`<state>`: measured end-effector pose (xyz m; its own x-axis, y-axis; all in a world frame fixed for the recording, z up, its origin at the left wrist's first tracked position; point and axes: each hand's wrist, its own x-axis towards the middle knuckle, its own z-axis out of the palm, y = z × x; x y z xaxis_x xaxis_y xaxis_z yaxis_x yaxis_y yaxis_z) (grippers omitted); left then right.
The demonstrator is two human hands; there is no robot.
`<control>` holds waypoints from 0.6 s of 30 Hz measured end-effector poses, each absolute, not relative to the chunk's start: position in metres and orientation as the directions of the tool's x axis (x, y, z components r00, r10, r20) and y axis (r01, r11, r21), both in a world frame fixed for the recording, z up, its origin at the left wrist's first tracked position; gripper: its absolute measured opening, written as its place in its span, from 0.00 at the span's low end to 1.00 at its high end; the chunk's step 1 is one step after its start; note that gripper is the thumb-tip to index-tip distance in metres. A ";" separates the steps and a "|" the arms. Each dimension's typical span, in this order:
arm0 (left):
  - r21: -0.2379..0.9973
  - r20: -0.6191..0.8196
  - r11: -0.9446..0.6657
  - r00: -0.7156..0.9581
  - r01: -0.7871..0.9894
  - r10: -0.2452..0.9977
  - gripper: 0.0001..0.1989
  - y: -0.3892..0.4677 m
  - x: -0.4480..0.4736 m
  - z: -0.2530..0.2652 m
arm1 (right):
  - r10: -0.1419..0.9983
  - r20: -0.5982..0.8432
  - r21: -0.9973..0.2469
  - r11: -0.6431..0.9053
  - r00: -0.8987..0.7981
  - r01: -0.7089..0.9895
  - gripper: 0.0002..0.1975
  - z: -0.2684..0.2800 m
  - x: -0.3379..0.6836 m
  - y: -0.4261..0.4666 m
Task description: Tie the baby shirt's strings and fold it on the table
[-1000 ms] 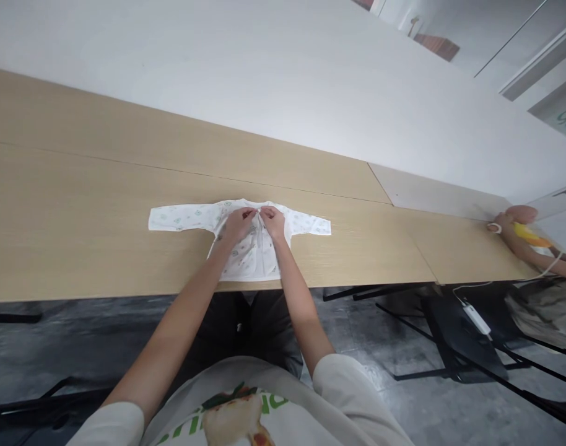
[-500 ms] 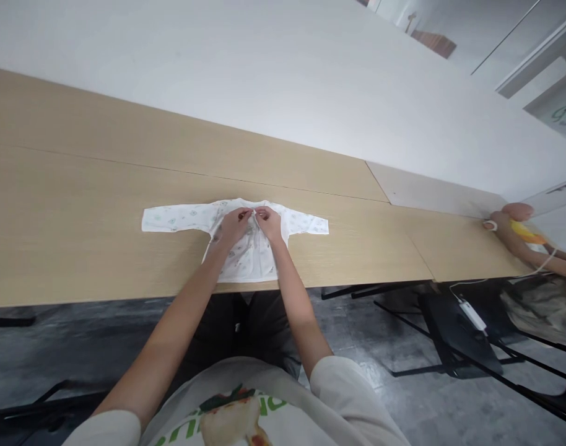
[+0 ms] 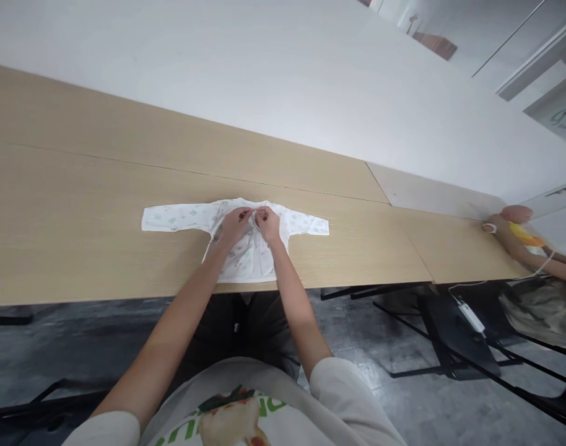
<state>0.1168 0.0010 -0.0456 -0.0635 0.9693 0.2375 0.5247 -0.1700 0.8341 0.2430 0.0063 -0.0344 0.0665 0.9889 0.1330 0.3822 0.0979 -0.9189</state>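
A small white baby shirt [image 3: 246, 263] with a pale print lies spread on the wooden table, its sleeves stretched out to both sides. My left hand [image 3: 235, 224] and my right hand [image 3: 267, 223] meet at the upper middle of its front, just below the neckline. Both have their fingers pinched on the cloth edges there, almost touching each other. Whatever small fastening may lie between the fingertips is too small to make out. The hem of the shirt reaches close to the table's near edge.
The long wooden table [image 3: 78, 248] runs left and right, with a white partition [image 3: 218, 68] behind it. At the far right another person's arm [image 3: 515, 244] rests on the table. Black folding chairs [image 3: 459, 334] stand at the right; one bears a white power strip [image 3: 471, 317].
My right hand has shifted very slightly, and the front edge of the shirt below it now curves open a little more. Otherwise the shirt and my left hand stay in place.
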 end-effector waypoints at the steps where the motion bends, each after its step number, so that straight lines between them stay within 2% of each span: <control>1: 0.834 0.240 -0.172 -0.064 0.525 0.969 0.19 0.001 0.117 -0.046 | 0.990 0.124 -0.924 0.088 0.073 0.373 0.07 -0.034 0.243 0.006; 13: 0.836 0.257 -0.186 -0.070 0.516 0.964 0.18 0.002 0.116 -0.047 | 0.986 0.141 -0.948 0.108 0.091 0.301 0.06 -0.033 0.242 0.008; 18: 0.847 0.271 -0.198 -0.081 0.493 0.959 0.18 0.001 0.117 -0.048 | 0.983 0.168 -0.930 0.135 0.070 0.341 0.06 -0.032 0.243 0.008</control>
<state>0.1166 0.0011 -0.0479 -0.0806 0.9592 0.2709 0.4927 -0.1979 0.8474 0.2433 0.0077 -0.0319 0.0695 0.9833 0.1680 0.3410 0.1348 -0.9303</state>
